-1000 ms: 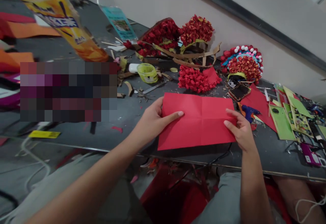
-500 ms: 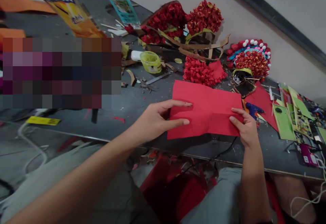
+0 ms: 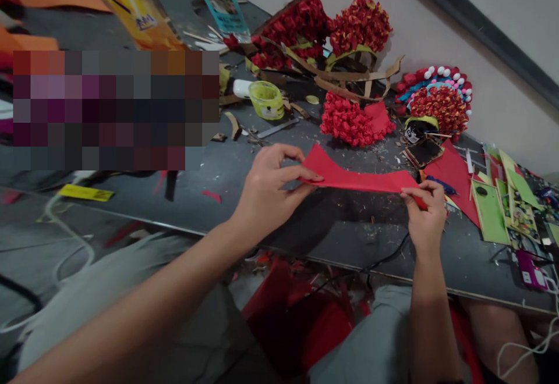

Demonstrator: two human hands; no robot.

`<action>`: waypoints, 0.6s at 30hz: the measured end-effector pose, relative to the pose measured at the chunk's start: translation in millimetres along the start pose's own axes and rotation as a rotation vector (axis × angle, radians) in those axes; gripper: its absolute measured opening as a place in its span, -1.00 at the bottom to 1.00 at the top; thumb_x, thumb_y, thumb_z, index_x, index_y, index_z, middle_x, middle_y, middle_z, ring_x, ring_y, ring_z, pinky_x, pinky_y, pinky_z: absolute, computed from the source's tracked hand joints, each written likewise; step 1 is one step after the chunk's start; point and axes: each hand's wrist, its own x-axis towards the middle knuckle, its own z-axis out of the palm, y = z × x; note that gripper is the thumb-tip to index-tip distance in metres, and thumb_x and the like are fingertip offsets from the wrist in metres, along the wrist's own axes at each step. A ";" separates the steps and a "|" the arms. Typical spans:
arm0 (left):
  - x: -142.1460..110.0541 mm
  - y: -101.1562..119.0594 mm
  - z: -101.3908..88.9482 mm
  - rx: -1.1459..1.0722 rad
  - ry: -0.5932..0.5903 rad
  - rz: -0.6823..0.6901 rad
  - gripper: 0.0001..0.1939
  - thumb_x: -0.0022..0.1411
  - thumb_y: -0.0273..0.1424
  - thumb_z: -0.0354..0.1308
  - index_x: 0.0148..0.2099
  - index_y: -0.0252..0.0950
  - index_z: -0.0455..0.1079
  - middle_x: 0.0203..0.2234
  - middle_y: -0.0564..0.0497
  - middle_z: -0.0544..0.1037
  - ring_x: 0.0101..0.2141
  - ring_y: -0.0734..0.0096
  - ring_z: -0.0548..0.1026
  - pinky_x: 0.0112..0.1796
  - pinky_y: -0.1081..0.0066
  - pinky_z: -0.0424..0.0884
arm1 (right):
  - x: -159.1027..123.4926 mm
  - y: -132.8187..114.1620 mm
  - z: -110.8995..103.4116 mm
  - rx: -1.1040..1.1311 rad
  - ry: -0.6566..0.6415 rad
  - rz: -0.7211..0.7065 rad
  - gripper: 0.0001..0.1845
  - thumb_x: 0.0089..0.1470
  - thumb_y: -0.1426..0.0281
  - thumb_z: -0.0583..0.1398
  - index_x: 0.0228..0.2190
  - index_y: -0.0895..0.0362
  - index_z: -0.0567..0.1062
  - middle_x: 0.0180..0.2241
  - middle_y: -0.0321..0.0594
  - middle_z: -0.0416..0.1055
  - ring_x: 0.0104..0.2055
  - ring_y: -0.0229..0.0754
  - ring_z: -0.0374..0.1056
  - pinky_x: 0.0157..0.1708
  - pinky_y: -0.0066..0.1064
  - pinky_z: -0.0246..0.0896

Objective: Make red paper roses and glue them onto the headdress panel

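A sheet of red paper [image 3: 358, 181] is bent over lengthwise into a narrow strip, held above the dark table between both hands. My left hand [image 3: 273, 183] pinches its left end between thumb and fingers. At the right end, my right hand [image 3: 425, 212] closes thumb and fingers on the paper. Behind the sheet lies a cluster of red crumpled-paper petals [image 3: 349, 121]. Close by my right hand, a blue glue gun [image 3: 440, 184] rests partly hidden on more red paper [image 3: 456, 169].
Red flower-covered pieces [image 3: 360, 26] with cardboard strips stand along the wall. A yellow-green tub [image 3: 266, 100] and scraps lie behind my left hand. Green cut pieces [image 3: 491, 209] and a purple device [image 3: 530, 269] with a white cable are at right. A blurred block covers the left.
The red paper was spread out flat-on between my hands; now it is folded over into a narrow strip. Both hands have closed on its ends. The view has shifted slightly.
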 end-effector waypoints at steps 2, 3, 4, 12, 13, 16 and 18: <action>-0.3 2.2 -0.5 0.142 0.021 0.076 -0.87 0.20 -0.40 0.14 -0.40 -0.22 0.46 -0.14 -0.09 0.50 -0.09 0.16 0.44 -0.05 0.05 0.34 | -0.7 -3.7 2.0 -0.063 0.052 -0.112 -0.84 0.05 0.28 0.22 -0.44 0.07 0.57 -0.20 -0.15 0.38 -0.10 -0.13 0.34 -0.09 -0.21 0.26; -0.8 4.2 -0.3 0.185 0.010 0.113 -0.90 0.21 -0.42 0.14 -0.37 -0.22 0.45 -0.11 -0.06 0.51 -0.07 0.16 0.44 0.01 0.01 0.29 | -1.5 -5.9 3.3 -0.065 0.055 -0.158 -0.86 0.08 0.33 0.20 -0.43 0.07 0.56 -0.20 -0.16 0.41 -0.09 -0.14 0.35 -0.08 -0.21 0.26; -1.5 6.5 0.3 0.209 -0.004 0.153 -0.92 0.21 -0.43 0.13 -0.33 -0.21 0.44 -0.11 -0.03 0.53 -0.08 0.18 0.46 0.05 -0.01 0.24 | -2.5 -8.3 5.0 -0.058 0.051 -0.206 -0.87 0.10 0.37 0.18 -0.43 0.06 0.54 -0.23 -0.18 0.44 -0.11 -0.15 0.37 -0.07 -0.21 0.25; -10.2 16.9 13.5 0.103 -0.088 0.361 -0.84 0.28 -0.44 0.08 -0.15 -0.26 0.48 -0.23 0.00 0.61 -0.25 0.36 0.57 -0.14 0.31 0.43 | -13.3 -24.6 20.3 -0.105 -0.029 -0.443 -0.80 0.13 0.52 0.13 -0.44 0.04 0.50 -0.41 -0.34 0.54 -0.29 -0.27 0.45 -0.04 -0.29 0.18; -10.4 16.0 14.0 0.099 -0.095 0.374 -0.82 0.29 -0.45 0.06 -0.16 -0.26 0.49 -0.24 0.01 0.61 -0.26 0.37 0.57 -0.17 0.34 0.44 | -13.3 -24.5 20.6 -0.104 -0.036 -0.444 -0.79 0.14 0.51 0.12 -0.44 0.04 0.51 -0.41 -0.34 0.54 -0.30 -0.28 0.45 -0.04 -0.29 0.18; -9.7 14.2 14.0 0.115 -0.087 0.414 -0.78 0.29 -0.51 0.02 -0.20 -0.28 0.51 -0.28 0.03 0.62 -0.31 0.39 0.58 -0.22 0.36 0.45 | -12.4 -24.0 19.3 -0.161 -0.063 -0.442 -0.82 0.15 0.46 0.12 -0.43 0.05 0.51 -0.37 -0.29 0.54 -0.24 -0.25 0.44 -0.02 -0.29 0.16; -9.4 16.0 14.6 0.146 -0.079 0.424 -0.76 0.28 -0.53 0.01 -0.24 -0.28 0.51 -0.32 0.03 0.63 -0.34 0.39 0.57 -0.24 0.36 0.45 | -13.3 -26.2 18.5 -0.270 -0.090 -0.457 -0.86 0.14 0.43 0.15 -0.39 0.06 0.52 -0.29 -0.24 0.54 -0.15 -0.21 0.41 0.03 -0.25 0.10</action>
